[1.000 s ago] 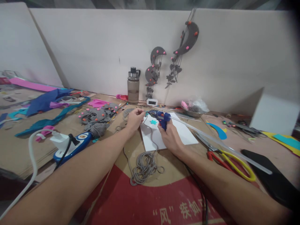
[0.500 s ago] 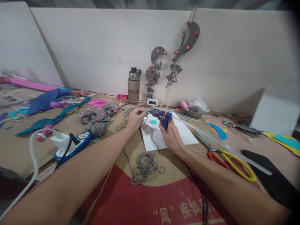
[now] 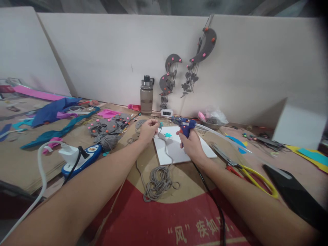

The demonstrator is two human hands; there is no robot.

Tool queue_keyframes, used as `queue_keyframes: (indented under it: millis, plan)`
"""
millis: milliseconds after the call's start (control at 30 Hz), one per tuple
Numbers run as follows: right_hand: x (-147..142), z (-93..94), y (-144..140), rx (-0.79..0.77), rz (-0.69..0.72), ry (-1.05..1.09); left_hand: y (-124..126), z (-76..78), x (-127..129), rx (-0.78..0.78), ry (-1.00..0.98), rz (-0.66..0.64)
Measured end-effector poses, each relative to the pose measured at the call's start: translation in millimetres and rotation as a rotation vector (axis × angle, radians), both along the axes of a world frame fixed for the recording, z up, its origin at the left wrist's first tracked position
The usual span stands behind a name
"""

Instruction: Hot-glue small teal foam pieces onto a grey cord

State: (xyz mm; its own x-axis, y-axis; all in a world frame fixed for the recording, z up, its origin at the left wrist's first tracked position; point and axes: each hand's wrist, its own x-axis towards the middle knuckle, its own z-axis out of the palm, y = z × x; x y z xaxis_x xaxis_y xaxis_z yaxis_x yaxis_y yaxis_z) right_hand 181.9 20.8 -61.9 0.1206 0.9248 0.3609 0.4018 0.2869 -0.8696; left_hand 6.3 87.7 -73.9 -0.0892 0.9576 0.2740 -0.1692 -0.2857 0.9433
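Observation:
My left hand (image 3: 149,130) pinches a small teal felt piece (image 3: 161,125) together with grey cord (image 3: 165,145), above the edge of a white sheet (image 3: 179,150). The cord runs down to a loose coil (image 3: 159,183) on the cardboard. My right hand (image 3: 190,143) grips the handle of a blue hot glue gun (image 3: 186,126). Its nozzle points left, apart from the felt in my left hand, and a long clear glue stick (image 3: 225,136) sticks out of its back. On the sheet lies a teal flower-shaped cutout (image 3: 168,135).
Scissors (image 3: 258,179) and a black phone-like slab (image 3: 292,191) lie at right. A bottle (image 3: 146,97) and small digital clock (image 3: 166,113) stand behind. A blue power strip (image 3: 84,160) with cables sits at left. Grey moon-shaped hangings (image 3: 207,46) hang on the wall.
The glue gun has moved right, away from the felt piece in my left hand. My left hand stays nearly in place, still pinching the felt and cord.

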Motion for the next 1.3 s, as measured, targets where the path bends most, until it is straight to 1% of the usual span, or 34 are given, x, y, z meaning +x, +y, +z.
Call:
queue_keyframes:
  millis: [67, 167, 233, 300, 367, 467, 533, 600, 633, 700, 767, 833, 867, 933, 1000, 1067, 1167, 1233, 1300]
  plan:
    - [10, 4.2, 8, -0.081, -0.038, -0.011, 1, 1.0, 0, 0.008, -0.027, -0.009]
    - [29, 6.8, 23, -0.176, -0.156, -0.224, 1, 3.4, 0, 0.031, -0.05, -0.012]
    - [41, 5.3, 31, -0.21, -0.188, -0.348, 0, 6.0, 2, 0.053, -0.07, -0.024]
    - [50, 3.3, 35, -0.189, -0.2, -0.45, -3, 9.8, 4, 0.079, -0.094, -0.046]
    - [55, 3.4, 34, -0.135, -0.23, -0.585, -8, 14.4, 7, 0.096, -0.109, -0.065]
    - [57, 10.2, 25, -0.053, -0.301, -0.787, -16, 21.5, 12, 0.1, -0.093, -0.078]
    - [52, 17.7, 18, 0.017, -0.339, -0.828, -22, 25.4, 16, 0.109, -0.062, -0.081]
    - [43, 24.1, 12, 0.118, -0.308, -0.775, -28, 28.9, 19, 0.137, -0.01, -0.068]
    - [36, 25.9, 10, 0.166, -0.256, -0.708, -32, 30.4, 20, 0.159, 0.028, -0.05]
    - [19, 25.9, 6, 0.212, -0.108, -0.467, -38, 33.3, 23, 0.217, 0.122, 0.019]
    - [1, 22.3, 2, 0.166, 0.066, -0.087, -45, 35.4, 25, 0.27, 0.222, 0.091]
    - [-15, 18.1, -2, 0.058, 0.221, 0.278, -50, 36.2, 27, 0.3, 0.294, 0.134]
    - [-21, 16.9, -5, 0.007, 0.285, 0.401, -52, 36.0, 28, 0.308, 0.313, 0.143]
    - [-28, 17.0, -11, -0.066, 0.349, 0.542, -54, 34.9, 31, 0.319, 0.313, 0.139]
    - [-30, 19.1, -15, -0.098, 0.33, 0.585, -54, 33.0, 33, 0.306, 0.252, 0.104]
    - [-27, 20.7, -16, -0.09, 0.259, 0.558, -54, 31.4, 35, 0.244, 0.141, 0.041]
    - [-20, 18.6, -12, -0.016, 0.17, 0.42, -54, 31.2, 38, 0.089, -0.036, -0.091]
    - [-16, 15.2, -7, 0.052, 0.123, 0.32, -55, 32.8, 39, 0.008, -0.112, -0.17]
    - [-12, 12.1, -4, 0.106, 0.072, 0.254, -57, 35.1, 39, -0.056, -0.169, -0.221]
